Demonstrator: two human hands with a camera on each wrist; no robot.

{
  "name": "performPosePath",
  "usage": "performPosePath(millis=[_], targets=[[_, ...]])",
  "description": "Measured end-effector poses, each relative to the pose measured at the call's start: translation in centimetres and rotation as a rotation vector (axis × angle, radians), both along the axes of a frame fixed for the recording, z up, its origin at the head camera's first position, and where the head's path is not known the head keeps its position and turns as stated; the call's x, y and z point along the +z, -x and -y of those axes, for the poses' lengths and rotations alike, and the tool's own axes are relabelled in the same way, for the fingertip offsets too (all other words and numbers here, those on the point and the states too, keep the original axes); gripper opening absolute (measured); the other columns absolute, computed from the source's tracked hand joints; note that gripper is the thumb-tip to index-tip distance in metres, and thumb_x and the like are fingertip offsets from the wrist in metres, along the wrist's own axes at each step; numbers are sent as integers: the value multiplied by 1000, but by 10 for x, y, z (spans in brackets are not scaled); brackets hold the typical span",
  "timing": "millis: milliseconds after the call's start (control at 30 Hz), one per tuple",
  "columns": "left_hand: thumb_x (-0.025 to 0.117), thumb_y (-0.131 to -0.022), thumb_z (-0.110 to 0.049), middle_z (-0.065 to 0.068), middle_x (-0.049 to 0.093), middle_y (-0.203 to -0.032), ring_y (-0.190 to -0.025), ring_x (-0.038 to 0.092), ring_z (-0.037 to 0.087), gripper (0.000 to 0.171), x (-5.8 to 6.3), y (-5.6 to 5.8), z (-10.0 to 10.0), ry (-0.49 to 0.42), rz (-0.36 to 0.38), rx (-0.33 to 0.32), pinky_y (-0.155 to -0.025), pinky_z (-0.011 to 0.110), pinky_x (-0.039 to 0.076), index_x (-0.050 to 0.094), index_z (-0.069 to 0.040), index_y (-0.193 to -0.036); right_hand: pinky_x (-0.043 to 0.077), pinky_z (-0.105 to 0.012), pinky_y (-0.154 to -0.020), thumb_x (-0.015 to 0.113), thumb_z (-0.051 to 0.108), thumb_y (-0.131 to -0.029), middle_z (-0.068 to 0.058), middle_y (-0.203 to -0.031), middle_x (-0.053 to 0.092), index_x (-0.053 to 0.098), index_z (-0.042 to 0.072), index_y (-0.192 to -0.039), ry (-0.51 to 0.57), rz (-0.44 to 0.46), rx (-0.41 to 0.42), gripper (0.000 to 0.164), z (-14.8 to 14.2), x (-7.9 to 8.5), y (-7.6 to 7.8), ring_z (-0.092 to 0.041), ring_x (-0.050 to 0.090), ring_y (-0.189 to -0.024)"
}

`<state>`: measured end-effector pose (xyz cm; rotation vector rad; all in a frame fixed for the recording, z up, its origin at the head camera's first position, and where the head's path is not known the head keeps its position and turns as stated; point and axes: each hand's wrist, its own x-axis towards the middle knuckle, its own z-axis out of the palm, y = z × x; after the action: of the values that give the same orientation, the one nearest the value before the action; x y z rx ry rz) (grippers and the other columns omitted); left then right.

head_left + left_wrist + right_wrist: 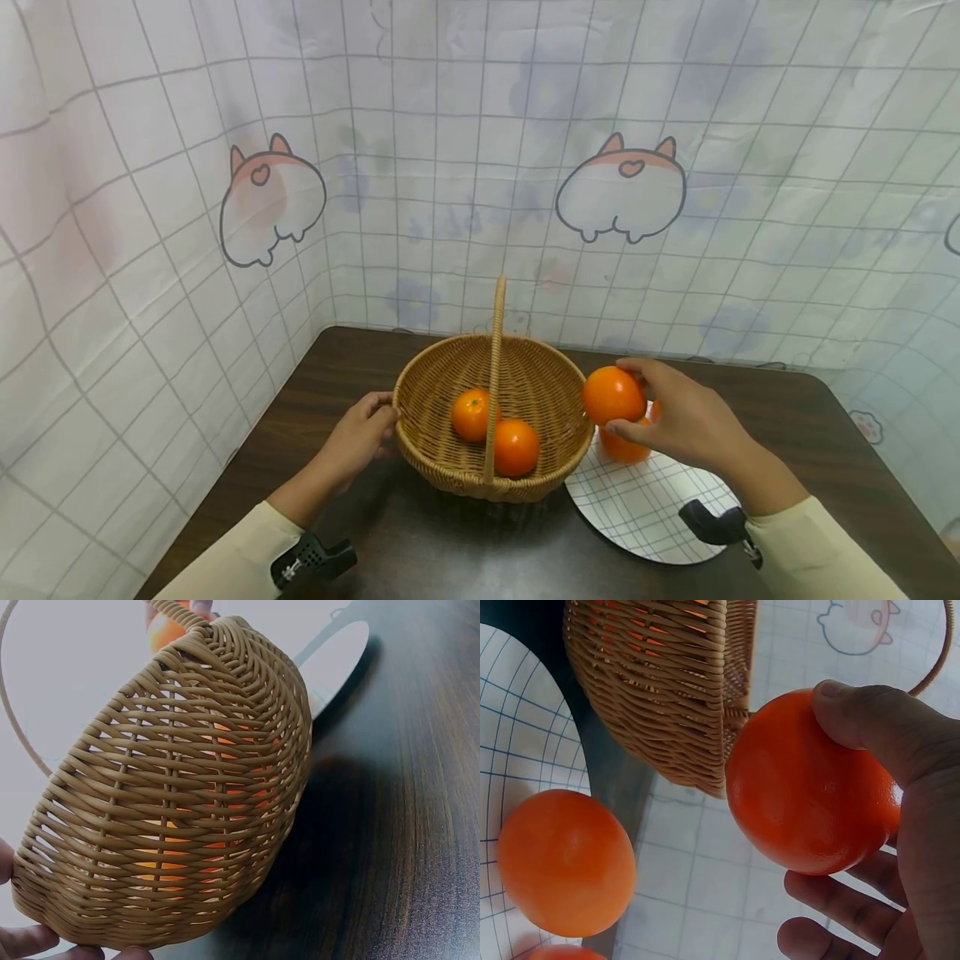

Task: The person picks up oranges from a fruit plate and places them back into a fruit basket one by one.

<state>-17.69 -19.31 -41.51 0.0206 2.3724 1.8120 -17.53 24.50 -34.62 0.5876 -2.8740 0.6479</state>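
My left hand [360, 437] grips the left rim of a wicker basket [442, 371], thumb on the edge. Two oranges lie inside, one with its stem end up [472, 415] and a second orange [516, 447] nearer the front. Between thumb and fingers, my right hand [693, 421] holds another orange [611, 396] just beside the basket's right rim; the right wrist view also shows this held orange [810, 787]. Below that hand, an orange [566, 862] sits on a round plate [660, 525] with a grid pattern. One more orange [566, 953] shows only in part.
The basket's tall handle [497, 367] arches over its middle. A dark wooden table [315, 375] carries everything. Behind and to the left hangs a white grid-patterned sheet [465, 167] reaching the table's edges. The plate stands right of the basket, close to it.
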Motion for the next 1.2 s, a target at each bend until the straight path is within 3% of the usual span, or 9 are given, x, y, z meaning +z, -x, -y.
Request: performPosePath(millis=[467, 833, 1200], targets=[[47, -107, -28, 25, 55, -135, -113, 60, 34, 51, 0, 2, 0, -14, 4, 8, -86, 52, 58, 42, -1, -149, 56, -49, -75, 85, 49, -80, -10, -123, 66, 51, 11, -144, -18, -10, 2, 82, 7, -1, 4, -28, 66, -101], [47, -107, -28, 22, 57, -125, -104, 58, 30, 51, 1, 0, 0, -6, 1, 7, -85, 52, 58, 43, 0, -149, 57, -50, -76, 85, 48, -81, -12, -125, 65, 50, 9, -145, -26, -14, 12, 83, 13, -1, 7, -29, 66, -103], [46, -107, -29, 25, 55, -135, -111, 59, 33, 52, 1, 0, 1, -1, 2, 2, -87, 52, 58, 41, -1, -150, 57, -54, -78, 84, 48, -82, -15, -135, 61, 50, 11, -147, -40, -35, 22, 82, 18, -2, 10, -30, 66, -104]])
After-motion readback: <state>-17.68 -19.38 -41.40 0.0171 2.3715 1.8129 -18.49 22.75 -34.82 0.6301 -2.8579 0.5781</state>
